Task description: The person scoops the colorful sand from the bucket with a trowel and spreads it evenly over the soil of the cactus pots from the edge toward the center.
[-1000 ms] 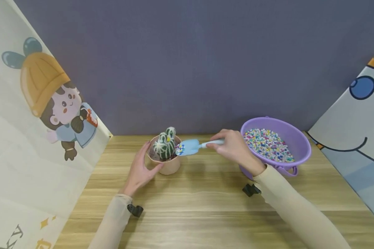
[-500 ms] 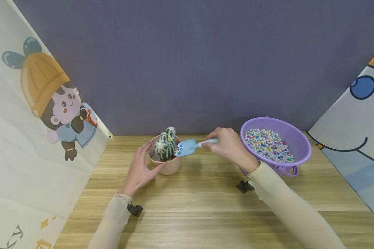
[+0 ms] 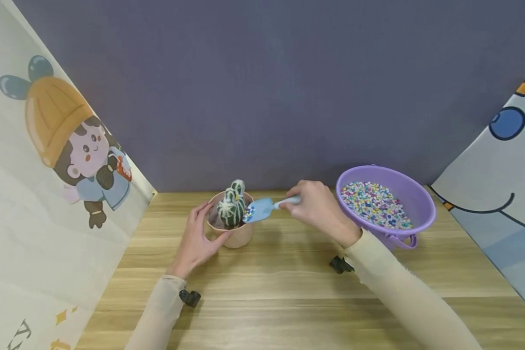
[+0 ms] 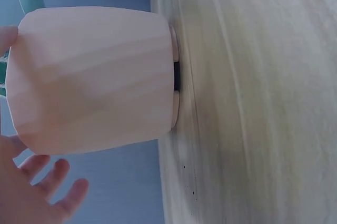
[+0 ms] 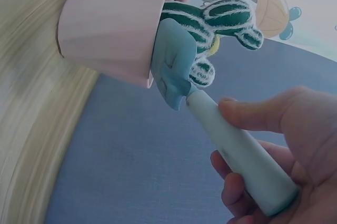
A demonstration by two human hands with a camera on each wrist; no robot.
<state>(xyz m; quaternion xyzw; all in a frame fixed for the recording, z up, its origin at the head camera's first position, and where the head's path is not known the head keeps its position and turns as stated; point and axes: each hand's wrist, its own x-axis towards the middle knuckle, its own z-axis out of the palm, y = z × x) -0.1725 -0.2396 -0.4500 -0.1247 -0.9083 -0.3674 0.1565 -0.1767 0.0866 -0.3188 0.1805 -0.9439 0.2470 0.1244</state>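
Observation:
A pink flowerpot (image 3: 240,238) with a green-and-white striped cactus (image 3: 230,208) in it stands on the wooden table. My left hand (image 3: 197,243) holds the pot's rim from the left, thumb at the front and fingers behind. In the left wrist view several fingertips (image 4: 71,197) hang off the pot's wall. My right hand (image 3: 317,206) grips the pale handle of a blue trowel (image 5: 176,60). The trowel's tip bears colourful pebbles (image 3: 249,213) and lies over the pot's right rim, beside the cactus. In the right wrist view the blade tilts toward the pot's mouth.
A purple bucket (image 3: 413,199) part-filled with colourful pebbles (image 3: 374,204) stands at the right, just behind my right wrist. A dark partition (image 3: 262,97) closes the table's back. Printed panels stand at both sides.
My right hand has moved left with the trowel, bringing its tip farther over the pot's rim. The left hand stays on the pot. The whole head view has shifted slightly.

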